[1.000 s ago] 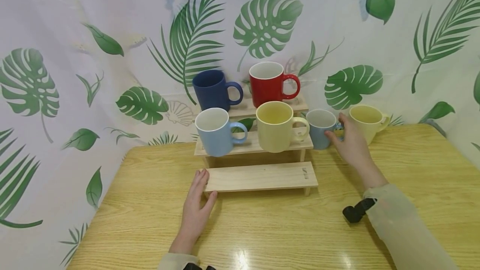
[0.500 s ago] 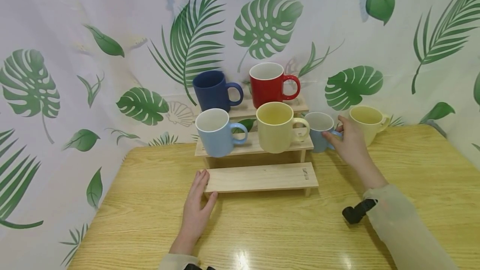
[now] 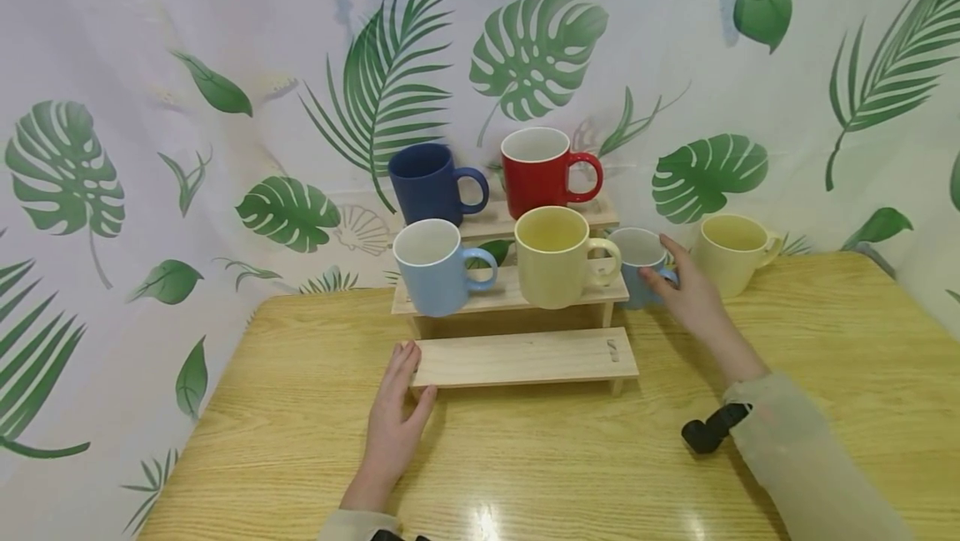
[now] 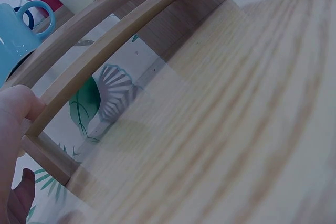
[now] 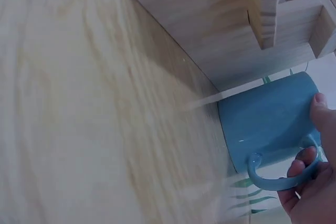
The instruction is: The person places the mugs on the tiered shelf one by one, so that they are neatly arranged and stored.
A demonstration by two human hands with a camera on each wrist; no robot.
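My right hand (image 3: 697,295) holds a light blue mug (image 5: 268,119) with a white inside, standing on the table behind the right end of a three-step wooden stand (image 3: 517,359). In the right wrist view, fingers go through the mug's handle and the thumb lies at its rim. My left hand (image 3: 393,420) grips the left end of the stand's lowest step, thumb at the front edge, fingers over the end. On the middle step sit another light blue mug (image 3: 431,274) and a yellow mug (image 3: 551,262). A dark blue mug (image 3: 425,191) and a red mug (image 3: 536,178) occupy the top step.
Just right of my right hand, a second yellow mug (image 3: 731,253) stands on the wooden table (image 3: 570,458). Behind the table hangs a white leaf-print cloth (image 3: 247,24). The stand's lowest step bears no mug.
The right hand has shifted the light blue mug slightly left and nearer, toward the stand, and its handle has turned toward me. The left hand stays on the stand.
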